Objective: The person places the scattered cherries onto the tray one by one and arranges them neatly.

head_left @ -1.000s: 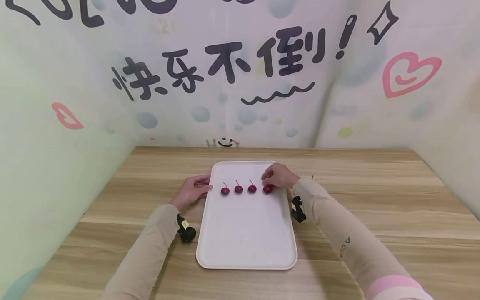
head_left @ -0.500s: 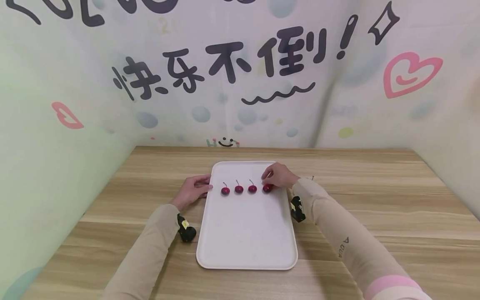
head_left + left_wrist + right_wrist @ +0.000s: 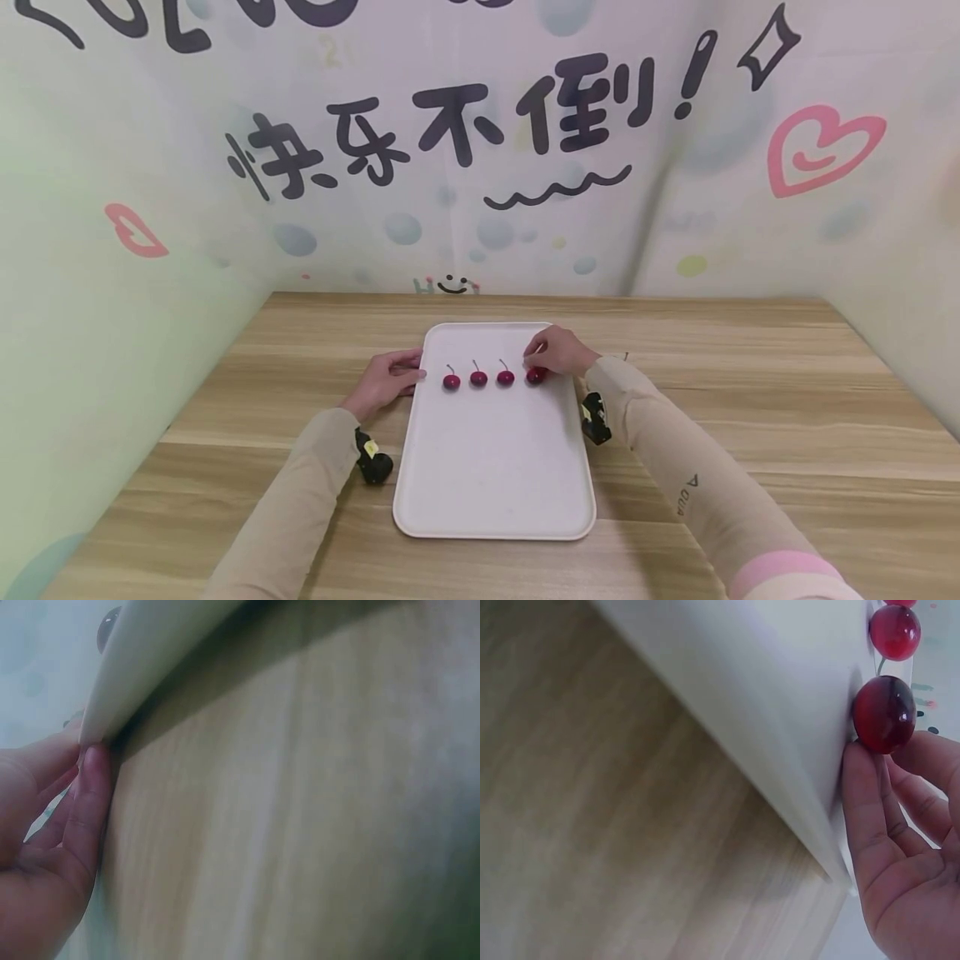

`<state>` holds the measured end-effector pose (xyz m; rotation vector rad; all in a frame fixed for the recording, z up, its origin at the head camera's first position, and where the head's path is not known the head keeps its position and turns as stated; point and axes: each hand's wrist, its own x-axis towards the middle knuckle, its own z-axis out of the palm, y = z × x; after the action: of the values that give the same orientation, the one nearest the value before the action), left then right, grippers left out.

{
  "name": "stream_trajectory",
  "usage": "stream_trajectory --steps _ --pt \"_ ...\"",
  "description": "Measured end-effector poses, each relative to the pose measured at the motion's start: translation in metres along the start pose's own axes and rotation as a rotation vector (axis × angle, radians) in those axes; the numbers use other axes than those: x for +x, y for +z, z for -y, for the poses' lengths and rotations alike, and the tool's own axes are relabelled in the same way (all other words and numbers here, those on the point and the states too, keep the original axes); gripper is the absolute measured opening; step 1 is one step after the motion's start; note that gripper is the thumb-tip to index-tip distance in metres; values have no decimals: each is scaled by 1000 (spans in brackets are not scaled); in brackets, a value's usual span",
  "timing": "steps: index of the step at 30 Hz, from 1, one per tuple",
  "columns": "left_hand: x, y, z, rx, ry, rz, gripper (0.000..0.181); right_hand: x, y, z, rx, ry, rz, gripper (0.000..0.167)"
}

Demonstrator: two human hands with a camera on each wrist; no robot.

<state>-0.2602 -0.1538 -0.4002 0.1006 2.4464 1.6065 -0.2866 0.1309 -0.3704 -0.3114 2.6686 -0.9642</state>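
Observation:
A white tray (image 3: 495,467) lies on the table with a row of red stemmed cherries across its far part. Three of them, the leftmost cherry (image 3: 451,382), the second cherry (image 3: 478,378) and the third cherry (image 3: 506,377), lie apart with stems pointing away. At the row's right end, the right hand (image 3: 558,350) pinches the last cherry (image 3: 535,377); in the right wrist view, thumb and fingertips meet at this cherry (image 3: 885,716), its stem hidden. The left hand (image 3: 380,385) grips the tray's left edge, its fingertips against the rim (image 3: 142,660) in the left wrist view.
The wooden table (image 3: 712,392) extends around the tray. Behind it hangs a pale printed cloth (image 3: 360,233) with dark characters and hearts. A thin stem-like tip (image 3: 626,356) shows behind the right sleeve. Each wrist carries a black camera.

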Motion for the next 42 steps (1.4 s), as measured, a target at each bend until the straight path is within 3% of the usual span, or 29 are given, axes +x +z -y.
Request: stream_trajectory --steps 17,25,35,42 --pt "1 -1 0 4 4 -1 47 -14 -31 -8 54 -63 11 20" --pt "2 0 0 1 18 5 48 -40 -49 -27 -5 -134 4 19" --pt "0 1 1 -4 26 6 48 -69 -60 -61 33 -138 4 23" --pt "0 0 1 -2 24 8 48 -83 -63 -77 -35 -132 -30 17"
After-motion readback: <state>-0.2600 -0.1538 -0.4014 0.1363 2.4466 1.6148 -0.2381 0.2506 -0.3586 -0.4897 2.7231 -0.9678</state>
